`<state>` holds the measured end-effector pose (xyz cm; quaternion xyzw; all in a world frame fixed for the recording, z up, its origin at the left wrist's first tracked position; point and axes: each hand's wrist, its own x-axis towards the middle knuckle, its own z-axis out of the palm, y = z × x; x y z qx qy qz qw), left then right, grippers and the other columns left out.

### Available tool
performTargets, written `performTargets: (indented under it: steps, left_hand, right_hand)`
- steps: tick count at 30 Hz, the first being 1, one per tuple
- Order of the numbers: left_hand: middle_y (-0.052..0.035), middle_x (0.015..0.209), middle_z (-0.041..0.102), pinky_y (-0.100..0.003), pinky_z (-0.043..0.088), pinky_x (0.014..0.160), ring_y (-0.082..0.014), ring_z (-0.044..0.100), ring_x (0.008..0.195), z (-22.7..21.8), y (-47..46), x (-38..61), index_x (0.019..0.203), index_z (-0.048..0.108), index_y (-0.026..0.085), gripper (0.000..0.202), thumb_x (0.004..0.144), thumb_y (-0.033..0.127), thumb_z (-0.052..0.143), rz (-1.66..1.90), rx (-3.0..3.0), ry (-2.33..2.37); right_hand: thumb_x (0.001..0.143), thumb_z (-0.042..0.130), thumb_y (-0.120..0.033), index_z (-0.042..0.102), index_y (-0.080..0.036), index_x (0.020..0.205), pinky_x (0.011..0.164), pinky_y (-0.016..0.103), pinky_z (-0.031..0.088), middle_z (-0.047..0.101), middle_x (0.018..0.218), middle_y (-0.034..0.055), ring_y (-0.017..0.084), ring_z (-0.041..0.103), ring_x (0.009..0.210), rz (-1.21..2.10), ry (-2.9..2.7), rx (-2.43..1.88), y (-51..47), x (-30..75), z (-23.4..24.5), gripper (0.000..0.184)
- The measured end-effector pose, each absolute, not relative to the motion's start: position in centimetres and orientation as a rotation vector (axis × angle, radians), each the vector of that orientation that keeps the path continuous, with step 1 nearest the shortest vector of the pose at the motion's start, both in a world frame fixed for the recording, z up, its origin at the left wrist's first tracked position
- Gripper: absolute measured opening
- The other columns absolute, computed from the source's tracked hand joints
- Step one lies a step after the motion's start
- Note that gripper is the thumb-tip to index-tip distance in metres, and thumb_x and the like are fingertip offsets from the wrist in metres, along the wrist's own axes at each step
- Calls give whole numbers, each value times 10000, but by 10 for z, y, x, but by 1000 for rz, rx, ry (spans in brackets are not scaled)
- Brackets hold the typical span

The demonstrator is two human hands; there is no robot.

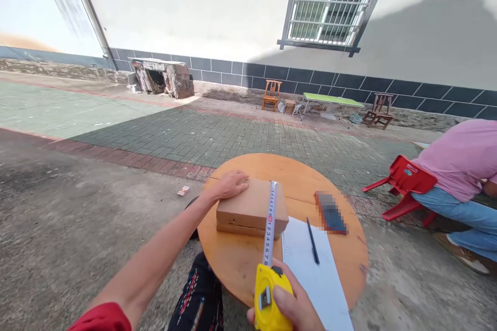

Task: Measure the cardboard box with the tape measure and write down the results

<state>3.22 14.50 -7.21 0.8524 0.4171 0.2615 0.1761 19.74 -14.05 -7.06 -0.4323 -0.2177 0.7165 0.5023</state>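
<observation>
A closed brown cardboard box (244, 209) sits on a round wooden table (233, 269). My left hand (233, 184) lies on the box's top at its left side, fingers stretched out. In my right hand (293, 300) is a yellow tape measure (267, 295), held near the table's front edge. Its extended white blade (271, 222) runs away from me over the right part of the box, with the tip near the far edge. Whether the blade touches the box all along, I cannot tell. White paper (310, 274) lies right of the box, with a black pen (312, 242) on it.
A blurred-out phone-like item (331, 212) lies at the table's right. Beyond, a person in a pink shirt (466, 158) sits bent over on a red plastic chair (411, 178). A green folding table (332, 99) and wooden chairs (271, 94) stand by the wall. A small packet (183, 191) lies on the ground.
</observation>
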Motion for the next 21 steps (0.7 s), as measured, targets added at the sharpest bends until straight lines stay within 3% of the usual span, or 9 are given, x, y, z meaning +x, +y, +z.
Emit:
performTargets:
  steps: [4,9,14,21]
  left_hand:
    - [-94,1228,637,-415,378,1060,-245,536,1193,-75,120,12,1147,646,190,363,865,337,470,1063,2237,1295]
    - [-96,1177,644,-421,419,1034,-237,565,1152,-104,65,-16,1134,626,187,353,874,378,483,1351,1956,1422]
    - [-107,1209,640,-391,467,991,-235,597,1130,-138,23,-20,1158,619,176,401,872,436,511,1382,1739,1424]
    - [-106,1244,627,-410,413,1049,-252,571,1170,-152,2,-11,1202,606,174,459,847,461,554,1358,1454,1361]
  right_hand:
    - [720,722,-550,451,-201,1216,384,182,500,612,885,39,240,711,782,1800,-659,-1086,-114,195,-48,665]
    - [812,644,-517,479,-187,1082,374,165,506,575,840,13,206,699,743,1788,-721,-1104,-89,188,-48,458]
    - [850,604,-502,480,-178,1042,378,170,511,600,845,26,200,699,731,1803,-735,-1129,-79,186,-54,397]
    - [845,606,-495,476,-171,1061,382,183,515,621,816,23,212,712,706,1820,-669,-1203,-73,184,-48,410]
